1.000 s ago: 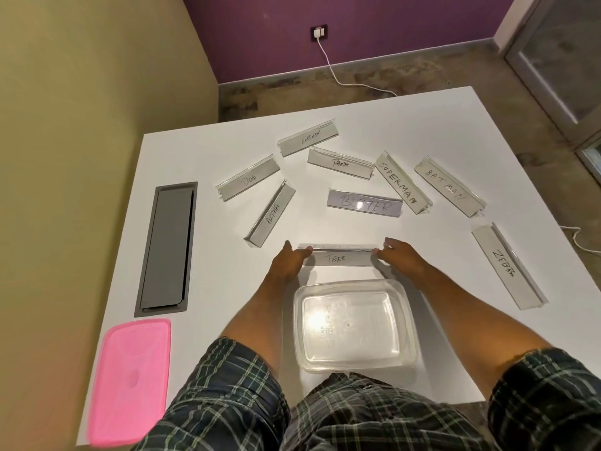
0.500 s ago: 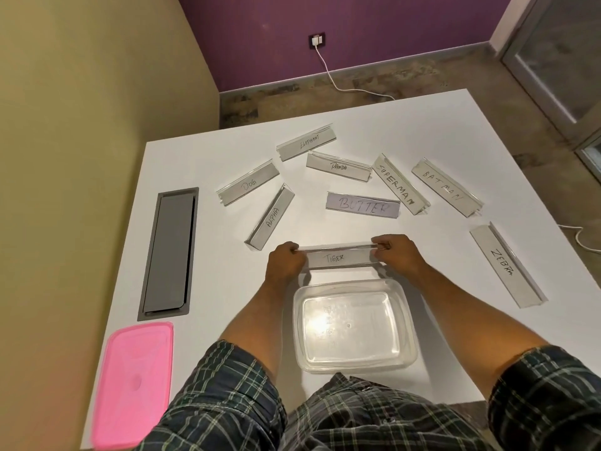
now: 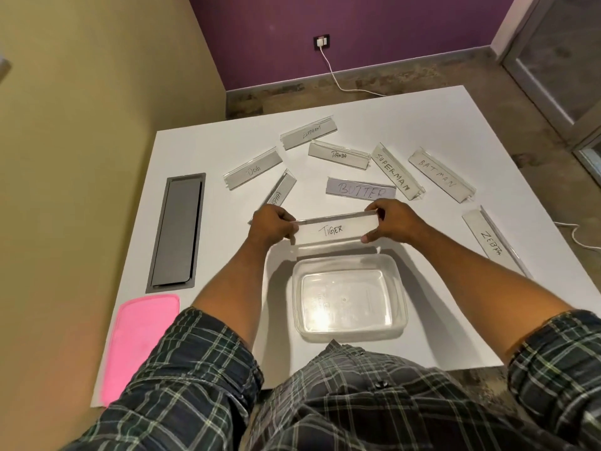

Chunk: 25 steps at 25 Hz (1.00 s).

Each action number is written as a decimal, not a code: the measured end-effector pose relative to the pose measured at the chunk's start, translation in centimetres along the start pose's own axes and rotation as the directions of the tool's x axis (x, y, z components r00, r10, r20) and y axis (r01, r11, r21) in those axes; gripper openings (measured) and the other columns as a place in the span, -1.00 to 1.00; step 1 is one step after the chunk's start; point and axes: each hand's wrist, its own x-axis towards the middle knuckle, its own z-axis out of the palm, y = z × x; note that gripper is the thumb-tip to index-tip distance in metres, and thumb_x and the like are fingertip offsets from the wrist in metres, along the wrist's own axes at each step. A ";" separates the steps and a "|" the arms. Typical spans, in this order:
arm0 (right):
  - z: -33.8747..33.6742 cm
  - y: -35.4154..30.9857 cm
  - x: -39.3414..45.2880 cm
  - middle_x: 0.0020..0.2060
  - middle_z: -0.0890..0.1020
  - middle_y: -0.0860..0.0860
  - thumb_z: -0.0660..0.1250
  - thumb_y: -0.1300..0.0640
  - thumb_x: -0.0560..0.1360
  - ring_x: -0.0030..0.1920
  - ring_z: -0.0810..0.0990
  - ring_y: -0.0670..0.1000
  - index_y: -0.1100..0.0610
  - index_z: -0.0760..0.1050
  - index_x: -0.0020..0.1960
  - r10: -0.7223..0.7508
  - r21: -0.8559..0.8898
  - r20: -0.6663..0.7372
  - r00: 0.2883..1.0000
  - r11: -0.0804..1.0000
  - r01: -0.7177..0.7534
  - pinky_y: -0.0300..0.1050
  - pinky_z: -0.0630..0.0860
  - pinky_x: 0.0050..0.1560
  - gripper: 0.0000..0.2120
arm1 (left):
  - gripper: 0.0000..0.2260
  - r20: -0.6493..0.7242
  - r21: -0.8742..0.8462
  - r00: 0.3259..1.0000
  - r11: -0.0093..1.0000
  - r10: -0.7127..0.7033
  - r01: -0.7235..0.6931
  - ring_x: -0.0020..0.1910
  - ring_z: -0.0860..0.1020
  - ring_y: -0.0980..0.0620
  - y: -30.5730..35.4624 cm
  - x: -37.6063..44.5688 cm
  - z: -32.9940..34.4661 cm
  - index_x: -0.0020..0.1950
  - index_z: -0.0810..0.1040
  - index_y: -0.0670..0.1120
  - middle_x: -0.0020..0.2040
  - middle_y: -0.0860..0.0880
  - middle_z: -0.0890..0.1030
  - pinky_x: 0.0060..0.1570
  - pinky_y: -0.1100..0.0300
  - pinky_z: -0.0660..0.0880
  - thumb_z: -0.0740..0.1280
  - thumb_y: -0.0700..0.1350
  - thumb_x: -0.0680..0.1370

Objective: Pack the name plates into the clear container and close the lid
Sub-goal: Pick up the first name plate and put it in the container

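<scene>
Clear container [image 3: 349,299] open-topped, nothing inside, free from above. BUTTER plate [image 3: 360,189] crowds 12 o'clock, ZEBRA plate [image 3: 491,245] 2 o'clock; table [image 3: 227,262] bare at 9.

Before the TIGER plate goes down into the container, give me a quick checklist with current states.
1. Grip: left hand and right hand each pinch one end of the TIGER plate: ok.
2. Plate off the table: ok.
3. Clear container open and empty: ok.
4. Plate directly above container: not ok, it sits beyond the far rim.
5. Plate fits flat inside: cannot tell; it looks about as long as the container.
6. Pink lid within reach, left of container: ok.
</scene>
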 end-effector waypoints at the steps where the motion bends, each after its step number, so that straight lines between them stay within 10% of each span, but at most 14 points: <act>1: -0.3 -0.3 -0.1 -0.20 0.59 -0.06 0.74 0.07 0.06 -0.22 0.55 -0.07 0.02 0.53 0.04 -0.028 -0.049 0.001 1.000 0.998 0.028 -0.23 0.39 -0.31 -0.37 | -0.91 0.038 -0.025 0.999 1.000 -0.007 0.008 -0.39 0.63 0.00 0.0 -0.2 -0.6 -0.16 0.70 -0.27 -0.32 -0.19 0.69 -0.36 0.23 0.52 0.51 -0.34 0.36; 5: -1.0 -0.6 -1.0 -0.23 0.55 -0.11 0.67 -0.18 0.09 -0.22 0.54 -0.05 -0.08 0.46 0.00 -0.191 -0.330 0.088 0.978 0.920 0.209 -0.16 0.39 -0.29 -0.40 | -0.78 0.278 -0.066 0.960 0.996 -0.041 0.062 -0.31 0.66 -0.07 -0.7 -1.3 -2.1 -0.04 0.68 -0.36 -0.22 -0.27 0.68 -0.28 0.18 0.64 0.56 -0.32 0.37; 9: -1.8 -0.4 -2.6 -0.28 0.50 -0.18 0.30 -0.56 0.22 -0.23 0.57 0.01 -0.13 0.41 0.04 -0.417 -0.719 0.220 0.882 0.542 0.436 -0.14 0.35 -0.28 -0.38 | -0.77 0.388 -0.083 0.920 0.991 -0.062 0.102 -0.35 0.66 -0.01 -0.8 -2.0 -2.7 -0.03 0.67 -0.36 -0.26 -0.23 0.69 -0.27 0.19 0.65 0.57 -0.30 0.38; 13: -1.8 0.1 -3.9 -0.28 0.50 -0.11 0.22 -0.52 0.33 -0.31 0.52 0.03 -0.02 0.46 -0.02 -0.590 -0.728 0.322 0.740 0.346 0.592 -0.17 0.32 -0.37 -0.41 | -0.82 0.467 -0.025 0.878 0.991 -0.107 0.134 -0.29 0.69 0.00 -0.9 -2.9 -2.5 -0.04 0.67 -0.30 -0.24 -0.20 0.71 -0.27 0.22 0.63 0.55 -0.29 0.41; 25: -0.3 2.3 -5.4 -0.31 0.47 -0.14 0.43 -0.32 0.36 -0.34 0.42 -0.08 -0.15 0.19 -0.11 -0.499 -0.409 0.438 0.747 0.629 0.661 -0.13 0.33 -0.35 -0.54 | -0.90 0.539 0.354 0.802 0.933 -0.256 0.060 -0.20 0.70 0.02 0.0 -4.3 0.5 -0.04 0.63 -0.14 -0.13 -0.08 0.73 -0.30 0.25 0.57 0.39 -0.32 0.53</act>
